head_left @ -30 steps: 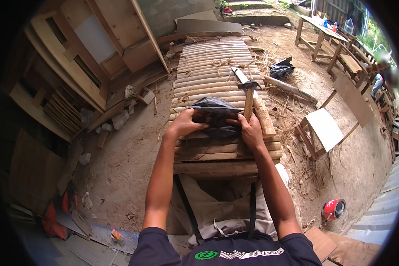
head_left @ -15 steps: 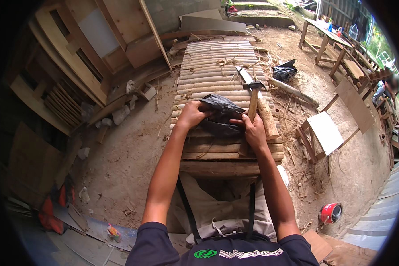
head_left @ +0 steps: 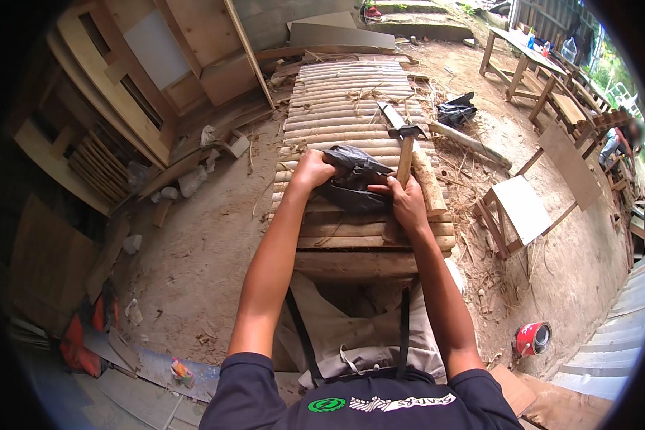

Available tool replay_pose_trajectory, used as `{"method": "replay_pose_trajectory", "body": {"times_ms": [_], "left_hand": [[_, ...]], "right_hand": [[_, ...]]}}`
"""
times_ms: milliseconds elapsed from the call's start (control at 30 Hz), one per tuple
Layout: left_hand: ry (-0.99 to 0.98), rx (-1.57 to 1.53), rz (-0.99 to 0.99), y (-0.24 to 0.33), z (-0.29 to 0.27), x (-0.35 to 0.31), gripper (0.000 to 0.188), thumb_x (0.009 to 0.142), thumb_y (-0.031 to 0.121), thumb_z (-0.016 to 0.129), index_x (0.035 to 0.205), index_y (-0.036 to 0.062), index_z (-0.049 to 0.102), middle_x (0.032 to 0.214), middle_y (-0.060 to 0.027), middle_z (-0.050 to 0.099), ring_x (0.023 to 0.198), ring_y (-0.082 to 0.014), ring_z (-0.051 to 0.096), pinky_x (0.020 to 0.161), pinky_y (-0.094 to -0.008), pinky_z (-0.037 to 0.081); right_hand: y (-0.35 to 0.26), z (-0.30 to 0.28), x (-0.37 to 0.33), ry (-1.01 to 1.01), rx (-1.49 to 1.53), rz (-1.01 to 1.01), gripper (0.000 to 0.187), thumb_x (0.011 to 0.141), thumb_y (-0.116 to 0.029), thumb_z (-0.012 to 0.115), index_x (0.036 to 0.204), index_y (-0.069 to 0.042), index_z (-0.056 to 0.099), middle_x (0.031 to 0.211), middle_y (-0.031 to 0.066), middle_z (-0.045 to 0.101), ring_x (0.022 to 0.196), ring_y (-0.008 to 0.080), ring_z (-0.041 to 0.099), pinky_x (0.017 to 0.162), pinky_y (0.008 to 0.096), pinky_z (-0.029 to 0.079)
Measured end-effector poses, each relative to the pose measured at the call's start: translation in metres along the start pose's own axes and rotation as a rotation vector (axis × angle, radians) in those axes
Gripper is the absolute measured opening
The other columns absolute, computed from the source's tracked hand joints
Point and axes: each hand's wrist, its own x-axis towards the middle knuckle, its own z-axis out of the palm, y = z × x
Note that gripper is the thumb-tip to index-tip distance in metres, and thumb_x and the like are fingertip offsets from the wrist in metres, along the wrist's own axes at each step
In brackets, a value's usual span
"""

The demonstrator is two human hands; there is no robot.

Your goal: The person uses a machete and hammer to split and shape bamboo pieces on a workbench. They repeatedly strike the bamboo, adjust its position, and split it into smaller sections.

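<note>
A crumpled black plastic bag (head_left: 355, 195) is stretched between my two hands above the near end of a slatted pole bench. My left hand (head_left: 312, 170), closed, pinches its upper left edge. My right hand (head_left: 408, 204) grips the bag's right side, its fingertips partly hidden in the folds. Against that hand lies a hammer (head_left: 405, 159), its dark head pointing away from me; whether my fingers also hold its wooden handle, I cannot tell. Just right of it rests a thick pale wooden piece (head_left: 428, 188), in line with a bright metal blade (head_left: 390, 115).
The slatted bench (head_left: 344, 93) stretches away from me, strewn with dry fibre. To the right are another black bag (head_left: 457, 109), a log (head_left: 473, 145), a wooden chair (head_left: 519, 208) and a red can (head_left: 532, 339). Wooden cabinets (head_left: 150, 64) stand left. A person (head_left: 616, 143) is at far right.
My left hand has shifted slightly up along the bag's edge, and the bag's folds have changed shape. The whole view has moved a little. Hammer and blade stay in place on the bench.
</note>
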Motion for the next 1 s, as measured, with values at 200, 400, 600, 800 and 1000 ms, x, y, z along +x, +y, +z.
{"method": "replay_pose_trajectory", "body": {"times_ms": [200,400,600,800,1000], "left_hand": [[0.070,0.085,-0.142,0.007,0.009,0.006,0.037,0.066,0.015,0.065,0.096,-0.0041,0.074,0.100,-0.0266,0.071,0.098,-0.0366,0.070,0.089,-0.0411,0.054],[0.124,0.126,-0.124,-0.001,0.011,0.009,0.034,0.066,0.015,0.066,0.093,-0.0029,0.075,0.098,-0.0269,0.071,0.097,-0.0372,0.071,0.088,-0.0415,0.055],[0.112,0.124,0.035,-0.002,0.008,-0.003,0.025,0.065,0.011,0.066,0.082,-0.0033,0.075,0.087,-0.0279,0.070,0.089,-0.0391,0.071,0.084,-0.0423,0.055],[0.112,0.108,-0.064,0.004,0.009,-0.008,0.024,0.067,0.013,0.073,0.084,-0.0038,0.075,0.087,-0.0234,0.073,0.084,-0.0332,0.073,0.078,-0.0403,0.055],[-0.179,-0.445,-0.025,-0.011,-0.026,-0.021,0.016,0.081,0.001,0.070,0.096,-0.0012,0.073,0.090,-0.0070,0.074,0.076,-0.0150,0.068,0.075,-0.0297,0.053]], "right_hand": [[0.005,-0.002,0.002,-0.012,-0.009,-0.003,0.014,0.104,-0.010,0.048,0.111,0.002,0.048,0.106,0.0179,0.067,0.094,0.0286,0.073,0.080,0.0311,0.057],[0.008,-0.003,0.003,-0.006,0.000,-0.026,0.014,0.104,-0.010,0.047,0.112,0.002,0.047,0.103,0.0164,0.066,0.092,0.0287,0.074,0.079,0.0309,0.057],[0.005,-0.002,0.001,0.000,-0.044,0.010,0.014,0.104,-0.011,0.048,0.112,0.001,0.047,0.101,0.0154,0.066,0.093,0.0280,0.074,0.079,0.0300,0.057],[0.003,-0.002,0.000,0.021,-0.056,0.005,0.015,0.104,-0.012,0.049,0.110,0.002,0.049,0.098,0.0138,0.067,0.090,0.0256,0.074,0.074,0.0280,0.054],[0.006,-0.005,0.003,0.019,-0.088,0.025,0.014,0.104,-0.011,0.047,0.111,0.002,0.048,0.103,0.0178,0.068,0.092,0.0266,0.074,0.080,0.0299,0.056]]}}
